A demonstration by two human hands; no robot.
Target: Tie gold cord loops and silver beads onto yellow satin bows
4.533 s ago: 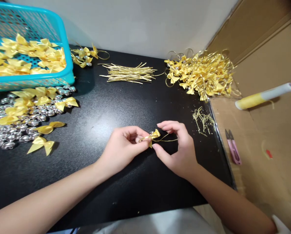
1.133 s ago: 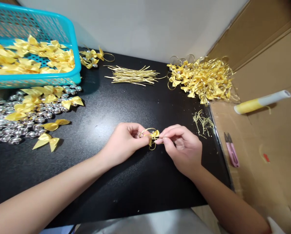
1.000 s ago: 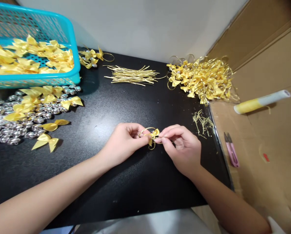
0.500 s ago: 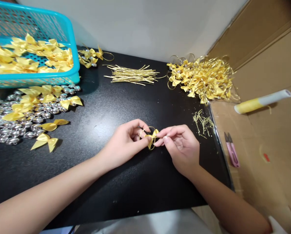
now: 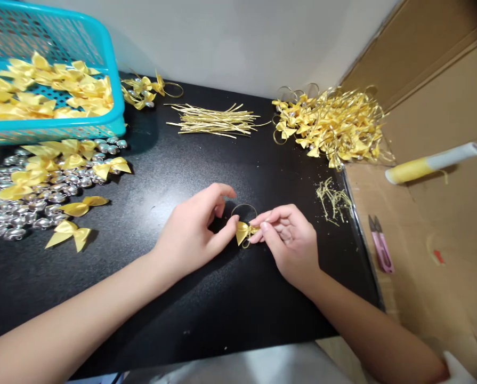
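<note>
Yellow satin forms the one bow (image 5: 242, 232) at six o'clock, pinched in the right hand (image 5: 293, 240), one gold wire ring (image 5: 244, 205) rising toward twelve. The left hand (image 5: 193, 225) gapes wide, thumb just beside the bow. One turquoise basket (image 5: 111, 69) stands at ten; one pair of pink snips (image 5: 382, 250) lies past three.

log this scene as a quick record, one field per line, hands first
left hand: spread, thumb tip by a yellow bow, contact unclear
right hand: pinching that bow, which has a thin gold loop
basket: teal, holding more bows
far side: bundle of gold strips
left side: silver beads, some bows on top
right side: pink snips on cardboard
</note>
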